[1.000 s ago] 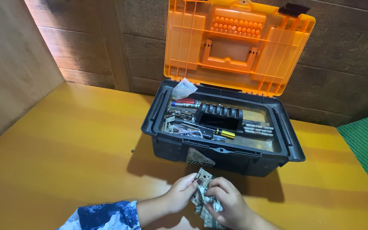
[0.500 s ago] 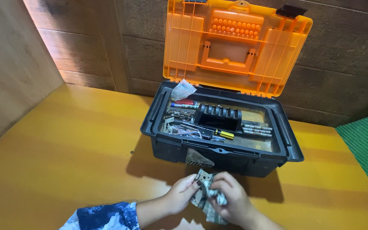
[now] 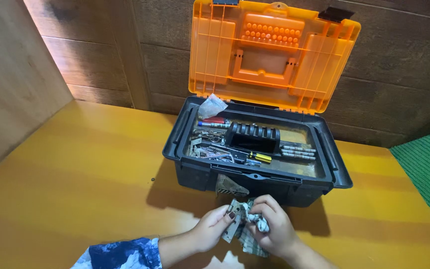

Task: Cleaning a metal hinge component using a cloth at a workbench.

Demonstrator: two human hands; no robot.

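Note:
Both my hands hold a crumpled patterned cloth (image 3: 245, 238) low over the yellow table, just in front of the toolbox. My left hand (image 3: 210, 228) pinches its left edge with the fingertips; a blue patterned sleeve covers that forearm. My right hand (image 3: 270, 230) is closed around the bunched upper part of the cloth. The black toolbox (image 3: 195, 172) stands open behind the hands with its orange lid (image 3: 272, 55) tipped up against the wall. Its tray holds screwdrivers, metal tools and a black handle (image 3: 253, 137). A scrap of similar cloth (image 3: 230, 186) hangs over its front wall.
The yellow table (image 3: 75, 169) stretches left of the toolbox, with a small dark speck (image 3: 153, 177) on it. Wooden walls close off the back and the left side. A green ribbed surface (image 3: 426, 164) lies at the right edge. A clear plastic bag (image 3: 211, 105) rests on the box's back left rim.
My right hand has risen a little and gathered the cloth higher into a tighter bunch. The left hand keeps its pinch. The view has drifted slightly.

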